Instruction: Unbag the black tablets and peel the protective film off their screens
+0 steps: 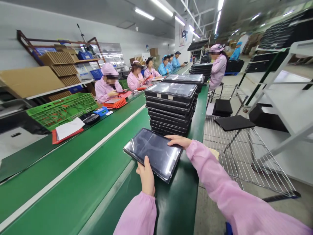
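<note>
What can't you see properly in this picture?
Head view:
The tablet's underside, hidden by the tablet itself and the left hand.
The paper, partly covered by the right sleeve.
Whatever the screen shows, hidden by glare.
The shelf box labels, too small.

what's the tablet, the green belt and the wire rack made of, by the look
The tablet looks like dark glass under clear plastic film, judging by the glossy, uneven glare. The green belt seems to be rubber or PVC, smooth with a soft sheen. The wire rack looks like plated steel: thin, bright rods in a grid, though the plating can't be confirmed.
</note>
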The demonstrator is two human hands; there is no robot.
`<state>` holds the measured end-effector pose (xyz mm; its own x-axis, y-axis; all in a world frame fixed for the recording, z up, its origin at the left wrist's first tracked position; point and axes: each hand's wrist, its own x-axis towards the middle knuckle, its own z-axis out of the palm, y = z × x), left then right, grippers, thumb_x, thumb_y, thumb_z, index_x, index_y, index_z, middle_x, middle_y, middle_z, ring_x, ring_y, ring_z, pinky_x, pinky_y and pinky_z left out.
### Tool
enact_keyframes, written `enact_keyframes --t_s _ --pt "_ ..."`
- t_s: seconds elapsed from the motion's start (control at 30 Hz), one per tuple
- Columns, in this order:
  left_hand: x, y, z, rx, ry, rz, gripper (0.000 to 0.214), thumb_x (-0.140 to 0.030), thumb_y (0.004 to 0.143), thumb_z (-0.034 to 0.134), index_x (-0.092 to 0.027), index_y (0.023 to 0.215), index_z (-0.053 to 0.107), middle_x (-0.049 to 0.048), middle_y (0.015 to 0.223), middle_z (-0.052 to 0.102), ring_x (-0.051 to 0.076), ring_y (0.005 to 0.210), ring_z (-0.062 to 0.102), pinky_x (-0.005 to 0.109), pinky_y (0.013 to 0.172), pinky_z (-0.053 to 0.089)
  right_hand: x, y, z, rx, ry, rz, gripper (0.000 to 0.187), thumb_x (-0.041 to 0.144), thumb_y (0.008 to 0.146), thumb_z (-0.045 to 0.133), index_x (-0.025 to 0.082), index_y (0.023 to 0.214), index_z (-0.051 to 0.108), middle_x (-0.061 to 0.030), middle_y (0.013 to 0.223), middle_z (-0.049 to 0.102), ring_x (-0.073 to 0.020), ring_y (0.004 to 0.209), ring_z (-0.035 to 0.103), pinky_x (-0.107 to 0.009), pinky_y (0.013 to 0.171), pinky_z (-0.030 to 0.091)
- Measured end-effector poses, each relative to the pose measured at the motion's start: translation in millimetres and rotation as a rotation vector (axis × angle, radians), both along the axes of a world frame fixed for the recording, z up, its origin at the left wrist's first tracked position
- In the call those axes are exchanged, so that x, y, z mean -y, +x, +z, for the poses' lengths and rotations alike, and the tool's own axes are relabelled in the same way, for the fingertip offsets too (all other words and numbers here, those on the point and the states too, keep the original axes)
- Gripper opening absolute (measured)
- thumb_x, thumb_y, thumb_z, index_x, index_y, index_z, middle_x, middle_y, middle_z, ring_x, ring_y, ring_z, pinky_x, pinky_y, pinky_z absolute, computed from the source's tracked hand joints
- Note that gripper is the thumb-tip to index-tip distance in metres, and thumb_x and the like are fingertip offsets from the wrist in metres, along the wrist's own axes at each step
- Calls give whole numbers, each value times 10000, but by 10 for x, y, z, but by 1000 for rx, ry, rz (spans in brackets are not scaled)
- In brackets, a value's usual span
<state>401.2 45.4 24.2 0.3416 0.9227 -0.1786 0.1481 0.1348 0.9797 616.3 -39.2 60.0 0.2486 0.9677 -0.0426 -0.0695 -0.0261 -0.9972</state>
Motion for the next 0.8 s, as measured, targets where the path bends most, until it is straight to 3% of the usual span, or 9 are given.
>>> enact_keyframes --t_s 0.07,0.13,0.23,0.33,0.5,0.6,0.8 --pt "13 -6 -61 -57 -48 -8 603 -553 943 423 -201 1429 482 178 1307 498 302 1458 295 499 1184 304 -19 36 -168 -16 8 -42 465 292 694 742 212 1152 749 -56 1040 793 -234 850 750 -365 791 597" --pt "32 -16 -110 -55 -36 4 639 -552 934 429 -204 1470 433 181 1379 447 300 1472 266 494 1209 250 -8 22 -296 -18 62 -117 493 323 709 724 232 1194 736 -62 1151 768 -264 981 738 -413 900 570" --pt "69 17 -205 12 39 138 768 -540 922 435 -123 1546 272 213 1574 243 292 1533 142 470 1246 138 54 -70 -413 12 191 -283 479 443 786 651 253 1218 731 -51 1297 703 -301 1245 620 -478 1111 421" --pt "109 107 -285 197 95 197 821 -521 948 393 -98 1590 105 159 1677 79 234 1565 49 397 1262 66 121 -177 -458 81 275 -414 446 487 793 652 258 1158 766 -42 1291 705 -332 1313 561 -512 1185 305" --pt "66 245 -233 409 34 180 766 -521 956 407 -173 1594 162 70 1687 167 236 1555 146 368 1261 134 118 -187 -417 164 302 -458 435 455 782 680 265 1164 766 -42 1251 726 -355 1251 607 -534 1147 355" --pt "1 288 -207 370 71 186 763 -511 950 427 -139 1580 208 95 1688 156 242 1557 136 364 1263 103 62 -128 -442 196 294 -467 458 455 782 690 260 1192 754 -51 1273 715 -360 1232 620 -538 1127 381" --pt "10 345 -213 265 166 192 764 -503 969 356 -101 1588 160 124 1694 108 264 1567 41 411 1269 27 -3 -26 -602 234 302 -469 471 483 844 577 229 1199 754 -57 1298 700 -348 1308 563 -519 1194 286"
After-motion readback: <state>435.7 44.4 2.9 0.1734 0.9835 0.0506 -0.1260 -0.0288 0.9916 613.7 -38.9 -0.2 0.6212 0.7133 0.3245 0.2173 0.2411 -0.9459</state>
